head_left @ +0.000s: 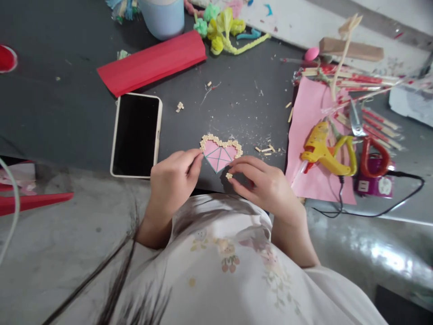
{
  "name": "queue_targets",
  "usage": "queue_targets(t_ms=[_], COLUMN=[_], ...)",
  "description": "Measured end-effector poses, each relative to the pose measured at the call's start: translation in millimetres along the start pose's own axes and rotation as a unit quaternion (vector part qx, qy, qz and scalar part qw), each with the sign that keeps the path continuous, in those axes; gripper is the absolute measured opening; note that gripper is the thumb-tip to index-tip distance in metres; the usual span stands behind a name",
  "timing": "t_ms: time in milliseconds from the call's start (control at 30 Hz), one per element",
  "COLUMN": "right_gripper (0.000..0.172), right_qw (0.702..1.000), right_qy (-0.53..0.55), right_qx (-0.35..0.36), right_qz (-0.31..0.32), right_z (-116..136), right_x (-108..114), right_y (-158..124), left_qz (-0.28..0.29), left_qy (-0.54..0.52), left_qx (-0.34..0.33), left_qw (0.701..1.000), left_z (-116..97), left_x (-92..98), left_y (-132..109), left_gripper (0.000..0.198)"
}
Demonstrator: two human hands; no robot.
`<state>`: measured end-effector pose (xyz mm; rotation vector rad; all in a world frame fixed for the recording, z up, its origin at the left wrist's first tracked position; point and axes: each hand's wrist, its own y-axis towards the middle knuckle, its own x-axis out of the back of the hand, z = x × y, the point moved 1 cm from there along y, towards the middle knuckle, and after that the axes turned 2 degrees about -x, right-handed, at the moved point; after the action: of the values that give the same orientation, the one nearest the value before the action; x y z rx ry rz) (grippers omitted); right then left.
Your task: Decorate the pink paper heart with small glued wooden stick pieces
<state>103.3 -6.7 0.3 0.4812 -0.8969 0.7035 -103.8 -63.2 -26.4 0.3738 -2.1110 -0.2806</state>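
A pink paper heart [218,155] with dark green lines across it lies at the table's near edge. Small pale wooden pieces form a border [210,139] along its upper lobes. My left hand [177,174] pinches the heart's left edge between thumb and forefinger. Between the thumb and fingers of my right hand [265,183] is a small cluster of pale wooden pieces [229,175], just below the heart's lower right side. The right fingertips partly cover that side of the heart.
Left of the heart lies a phone [135,135], with folded red paper [154,62] behind it. Short stick pieces [267,149] are scattered to the right. A yellow glue gun [320,146] with a cord and red-handled scissors [374,155] rest over pink paper [306,101]. A blue cup [163,20] stands at the back.
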Motion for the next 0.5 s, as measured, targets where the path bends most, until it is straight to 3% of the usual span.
queue_targets(t_ms=[200,500], right_gripper=[0.015,0.018], right_qw=[0.999,0.997], right_qy=[-0.019,-0.061], right_qx=[-0.014,-0.016], right_qz=[0.036,0.047], right_z=[7,7], right_x=[-3,-5], right_y=[-2,-1], left_qz=[0.121,0.174], left_qy=[0.112,0.205], left_qx=[-0.018,-0.032], left_qw=[0.986,0.963], left_z=[-13,-20], left_x=[-4.6,-14.0], left_y=[5,11], left_gripper=[0.034,0.039])
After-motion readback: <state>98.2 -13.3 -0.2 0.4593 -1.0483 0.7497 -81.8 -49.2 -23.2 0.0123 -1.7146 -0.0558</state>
